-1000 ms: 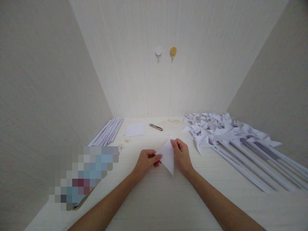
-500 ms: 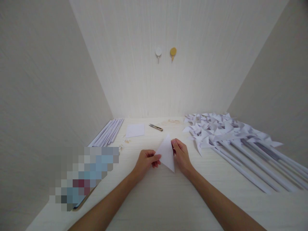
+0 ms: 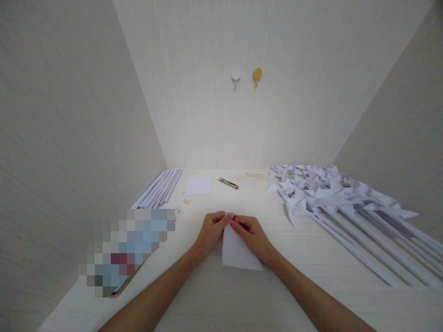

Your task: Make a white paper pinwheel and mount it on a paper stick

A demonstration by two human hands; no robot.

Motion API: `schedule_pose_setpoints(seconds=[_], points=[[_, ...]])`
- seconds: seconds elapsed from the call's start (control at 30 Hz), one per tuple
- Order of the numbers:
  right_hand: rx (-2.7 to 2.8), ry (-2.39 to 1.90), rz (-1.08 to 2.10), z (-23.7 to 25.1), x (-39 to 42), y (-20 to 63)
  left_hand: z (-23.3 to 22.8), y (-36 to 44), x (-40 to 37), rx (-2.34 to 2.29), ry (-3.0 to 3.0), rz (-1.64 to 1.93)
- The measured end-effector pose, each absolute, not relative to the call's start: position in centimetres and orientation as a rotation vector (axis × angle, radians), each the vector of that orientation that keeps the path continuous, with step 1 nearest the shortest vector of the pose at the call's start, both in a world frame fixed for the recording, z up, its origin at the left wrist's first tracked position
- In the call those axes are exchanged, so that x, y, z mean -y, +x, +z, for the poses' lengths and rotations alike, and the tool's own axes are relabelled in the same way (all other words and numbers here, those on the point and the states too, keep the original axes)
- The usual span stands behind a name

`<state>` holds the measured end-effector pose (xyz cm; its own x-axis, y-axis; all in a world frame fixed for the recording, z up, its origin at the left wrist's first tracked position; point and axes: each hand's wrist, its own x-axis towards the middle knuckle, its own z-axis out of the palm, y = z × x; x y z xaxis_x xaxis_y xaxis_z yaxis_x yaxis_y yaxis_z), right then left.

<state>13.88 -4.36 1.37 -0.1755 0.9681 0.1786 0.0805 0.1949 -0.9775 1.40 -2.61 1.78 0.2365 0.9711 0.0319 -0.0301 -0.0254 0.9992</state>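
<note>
A white sheet of paper (image 3: 239, 251) hangs from the fingertips of both hands over the middle of the table. My left hand (image 3: 212, 230) pinches its top corner, thumb on the near side. Close against it, my right hand (image 3: 251, 233) grips the same corner, its thumb and fingers pressed together. The paper widens downward toward me, and its upper tip is mostly hidden by the fingers. Beyond the hands lie a pair of thread snips (image 3: 228, 183) and a flat white paper square (image 3: 198, 186).
Several paper pinwheels (image 3: 311, 189) on white paper sticks (image 3: 360, 244) are heaped at the right. Rolled paper sticks (image 3: 161, 189) lie at the back left, near a pixelated object (image 3: 134, 251). Small scraps (image 3: 186, 201) dot the table (image 3: 194, 295). Two hooks (image 3: 257, 74) hang on the back wall.
The paper has been turned from a triangle shape with its point upward to hanging with a wide edge toward me. My hands have come together at its top corner. The view has shifted slightly.
</note>
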Motion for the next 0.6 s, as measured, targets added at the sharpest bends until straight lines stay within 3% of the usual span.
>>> schedule_pose_setpoints(seconds=[0.6], points=[[1.436, -1.184, 1.200, 1.07, 3.63, 14.27, 1.13, 0.41, 1.67, -1.237, 1.000, 1.513]])
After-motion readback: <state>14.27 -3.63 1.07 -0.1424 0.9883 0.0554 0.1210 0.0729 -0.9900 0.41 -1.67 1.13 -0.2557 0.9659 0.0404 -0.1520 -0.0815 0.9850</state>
